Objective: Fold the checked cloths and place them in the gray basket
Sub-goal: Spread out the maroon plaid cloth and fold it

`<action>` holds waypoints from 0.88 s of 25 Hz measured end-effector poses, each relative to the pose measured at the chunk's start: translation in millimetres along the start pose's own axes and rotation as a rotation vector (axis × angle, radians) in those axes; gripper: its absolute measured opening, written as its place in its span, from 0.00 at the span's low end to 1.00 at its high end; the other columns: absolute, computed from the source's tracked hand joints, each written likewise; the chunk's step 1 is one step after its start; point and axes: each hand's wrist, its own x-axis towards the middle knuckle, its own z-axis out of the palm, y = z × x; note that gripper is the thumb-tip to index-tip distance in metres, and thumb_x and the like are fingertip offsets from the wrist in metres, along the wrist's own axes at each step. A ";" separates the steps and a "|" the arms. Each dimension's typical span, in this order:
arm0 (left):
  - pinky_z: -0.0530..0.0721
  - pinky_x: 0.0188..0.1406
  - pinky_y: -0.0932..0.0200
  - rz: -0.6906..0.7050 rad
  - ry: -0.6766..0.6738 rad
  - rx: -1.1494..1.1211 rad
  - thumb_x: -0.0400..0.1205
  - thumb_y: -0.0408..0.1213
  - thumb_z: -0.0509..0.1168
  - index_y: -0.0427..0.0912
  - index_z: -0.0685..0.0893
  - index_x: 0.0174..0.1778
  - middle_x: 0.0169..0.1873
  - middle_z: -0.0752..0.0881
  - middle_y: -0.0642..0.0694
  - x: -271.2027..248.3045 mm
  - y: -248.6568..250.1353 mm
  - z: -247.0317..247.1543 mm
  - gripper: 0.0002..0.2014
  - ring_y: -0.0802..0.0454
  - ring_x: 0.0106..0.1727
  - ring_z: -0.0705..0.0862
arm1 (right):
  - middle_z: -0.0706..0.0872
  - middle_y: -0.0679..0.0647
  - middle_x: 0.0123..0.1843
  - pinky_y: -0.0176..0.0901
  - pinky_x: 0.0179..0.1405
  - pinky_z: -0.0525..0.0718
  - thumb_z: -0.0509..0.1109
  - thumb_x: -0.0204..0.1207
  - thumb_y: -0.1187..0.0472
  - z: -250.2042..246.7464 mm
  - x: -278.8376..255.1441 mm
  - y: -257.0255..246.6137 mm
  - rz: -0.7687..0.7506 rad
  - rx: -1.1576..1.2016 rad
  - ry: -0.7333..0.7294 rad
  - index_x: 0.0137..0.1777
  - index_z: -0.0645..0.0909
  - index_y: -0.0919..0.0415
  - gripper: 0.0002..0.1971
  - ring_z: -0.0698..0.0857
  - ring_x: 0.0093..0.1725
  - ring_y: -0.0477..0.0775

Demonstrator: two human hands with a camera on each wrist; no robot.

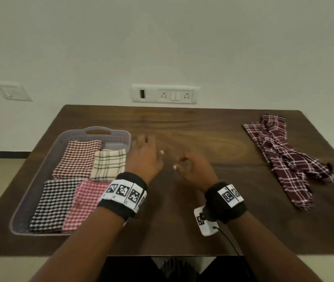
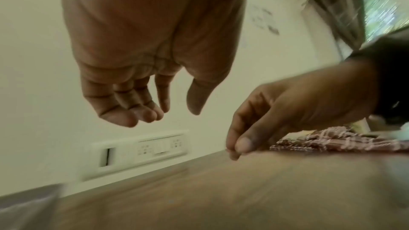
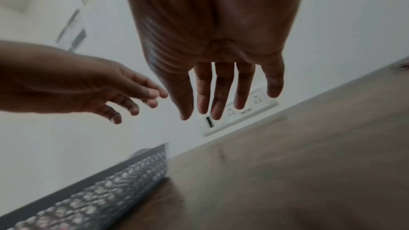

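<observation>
The gray basket [image 1: 109, 132] stands on the left of the table and holds several folded checked cloths: a brown-red one [image 1: 78, 159], a beige one [image 1: 109, 163], a black-and-white one [image 1: 54, 204] and a pink one [image 1: 85, 202]. A maroon plaid cloth [image 1: 284, 159] lies unfolded and twisted at the far right. My left hand [image 1: 152, 147] hovers just right of the basket, fingers loosely curled [image 2: 143, 116], holding nothing. My right hand [image 1: 179, 162] hangs beside it over bare wood, fingers straight [image 3: 221, 93], empty. The basket wall [image 3: 110, 190] shows low on the left in the right wrist view.
The dark wooden table [image 1: 182, 220] backs onto a white wall with a socket panel [image 1: 165, 96] and a switch plate [image 1: 13, 92]. Both wrists wear black bands with marker tags, and a cable [image 1: 229, 243] trails from the right one towards the table's front edge.
</observation>
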 end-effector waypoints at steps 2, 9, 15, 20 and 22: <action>0.80 0.65 0.41 0.164 -0.152 -0.138 0.84 0.45 0.62 0.44 0.71 0.73 0.68 0.72 0.40 -5.9 74.6 34.2 0.22 0.39 0.69 0.74 | 0.92 0.53 0.52 0.44 0.58 0.84 0.79 0.73 0.60 -42.4 -25.8 52.6 0.221 0.074 0.068 0.54 0.89 0.58 0.11 0.89 0.56 0.53; 0.64 0.81 0.40 0.379 -0.656 -0.064 0.82 0.51 0.65 0.44 0.64 0.82 0.83 0.58 0.37 -43.4 231.9 170.6 0.33 0.34 0.83 0.58 | 0.80 0.66 0.68 0.58 0.70 0.75 0.77 0.72 0.55 -175.8 -115.0 191.8 0.757 -0.253 0.316 0.69 0.77 0.64 0.27 0.77 0.70 0.70; 0.61 0.83 0.46 0.298 -0.572 -0.252 0.80 0.43 0.69 0.47 0.57 0.85 0.86 0.53 0.40 -51.3 244.3 175.7 0.39 0.38 0.85 0.57 | 0.93 0.58 0.47 0.53 0.50 0.89 0.79 0.74 0.56 -174.7 -134.5 207.8 0.705 0.277 0.177 0.51 0.88 0.63 0.12 0.91 0.49 0.59; 0.69 0.78 0.54 0.405 -0.285 -0.427 0.74 0.28 0.69 0.51 0.75 0.76 0.76 0.71 0.47 -41.0 207.1 132.1 0.33 0.49 0.77 0.69 | 0.93 0.64 0.49 0.42 0.42 0.89 0.77 0.75 0.63 -154.3 -133.2 126.4 0.572 0.969 -0.020 0.54 0.88 0.67 0.10 0.91 0.46 0.58; 0.76 0.70 0.56 0.492 -0.160 -0.487 0.75 0.29 0.69 0.47 0.86 0.64 0.64 0.83 0.50 -41.6 183.5 111.8 0.21 0.53 0.66 0.78 | 0.90 0.59 0.37 0.42 0.35 0.83 0.80 0.69 0.52 -149.6 -130.9 105.2 0.539 0.876 -0.008 0.43 0.88 0.63 0.14 0.86 0.36 0.54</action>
